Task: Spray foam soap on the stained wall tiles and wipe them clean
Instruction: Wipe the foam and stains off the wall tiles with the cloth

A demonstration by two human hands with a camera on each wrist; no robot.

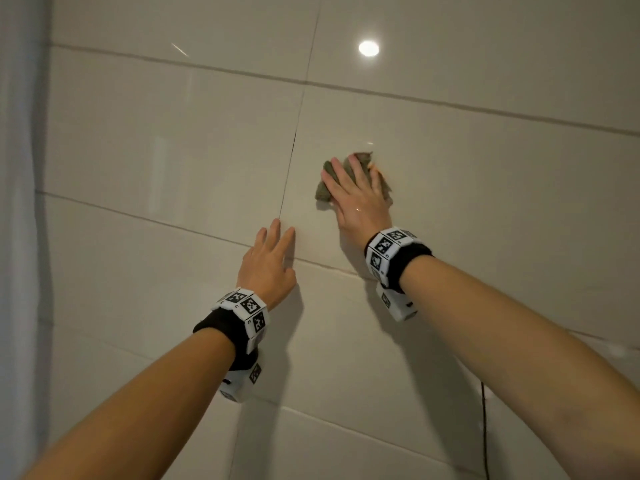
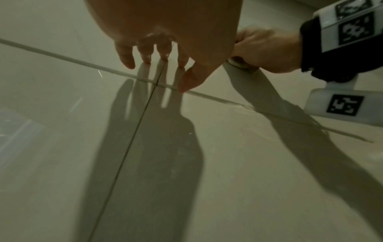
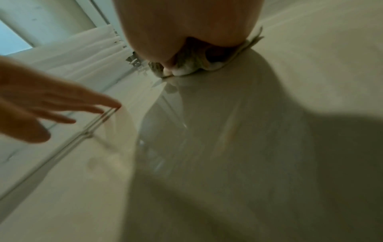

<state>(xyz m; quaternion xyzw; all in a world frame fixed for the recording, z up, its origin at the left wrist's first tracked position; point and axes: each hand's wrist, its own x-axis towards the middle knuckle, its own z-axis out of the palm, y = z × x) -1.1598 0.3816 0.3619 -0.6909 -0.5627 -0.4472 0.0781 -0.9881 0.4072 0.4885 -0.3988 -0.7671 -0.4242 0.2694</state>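
Glossy beige wall tiles [image 1: 485,202] fill the head view. My right hand [image 1: 353,192] lies flat with straight fingers on a crumpled grey-green cloth [image 1: 322,194] and presses it against a tile, just right of a dark vertical grout line [image 1: 291,168]. In the right wrist view the cloth [image 3: 186,65] bunches under the palm, with white foam [image 3: 182,72] along its lower edge. My left hand [image 1: 273,251] is lower and to the left. Its fingers are spread and it holds nothing. The left fingertips [image 2: 147,59] touch the wall where two grout lines cross. No spray bottle is in view.
A white curtain [image 1: 20,202] hangs along the left edge. A thin black cable [image 1: 485,427] runs down the wall at the lower right. A ceiling light reflects in the tile [image 1: 368,48] above the cloth. A metal fitting [image 3: 134,60] shows beside the curtain.
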